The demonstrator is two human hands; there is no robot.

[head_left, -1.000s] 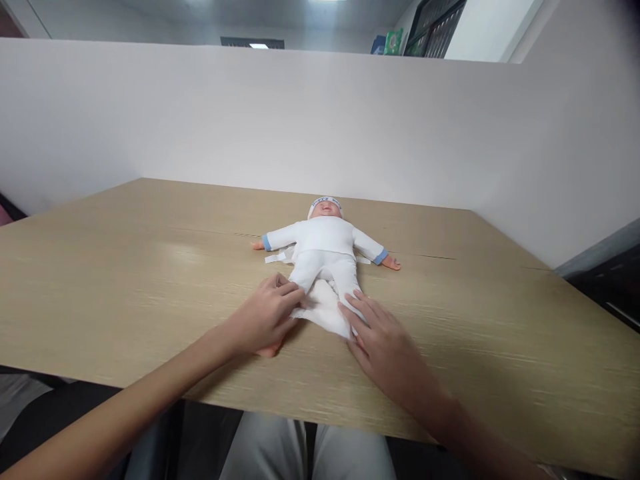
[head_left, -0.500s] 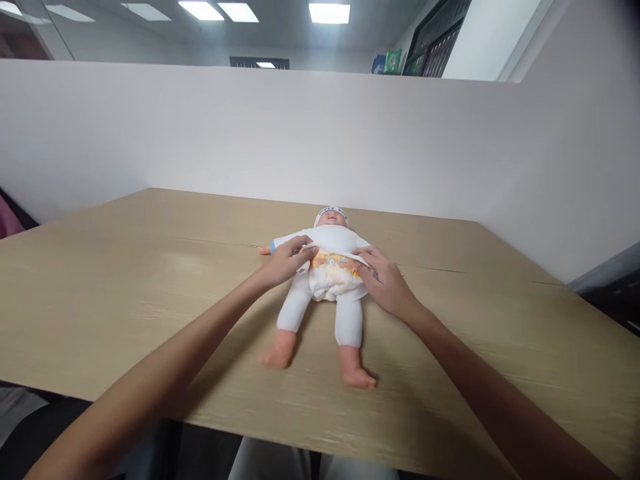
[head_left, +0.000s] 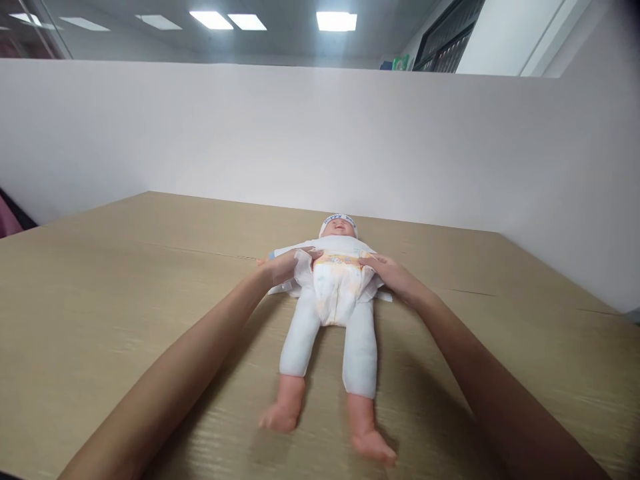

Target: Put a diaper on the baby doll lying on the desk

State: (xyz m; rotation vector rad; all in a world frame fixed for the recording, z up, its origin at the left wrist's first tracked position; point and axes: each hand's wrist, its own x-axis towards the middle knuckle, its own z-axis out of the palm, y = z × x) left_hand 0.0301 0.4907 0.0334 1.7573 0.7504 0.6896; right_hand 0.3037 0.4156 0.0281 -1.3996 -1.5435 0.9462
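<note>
A baby doll (head_left: 295, 333) lies on its back on the table, its feet towards me. It wears white clothing, and a white headband with blue lettering circles its head. A white diaper (head_left: 337, 287) with an orange printed waistband covers its belly and crotch. At the left of the waistband, my left hand (head_left: 290, 265) is closed on the diaper's edge, partly behind a loose white flap. My right hand (head_left: 393, 272) grips the opposite edge, its fingertips at the waistband. Loose side flaps spread out under both wrists.
The wooden table (head_left: 125, 287) has thin seams across its top. A white partition wall (head_left: 250, 133) rises behind it and turns along the right side. Something pink and black (head_left: 13, 217) shows at the far left edge.
The diaper's front now shows longer and flatter over the belly, with side flaps spread out. Both hands stay at its waistband. My view has shifted, and the doll's feet appear lower and nearer.
</note>
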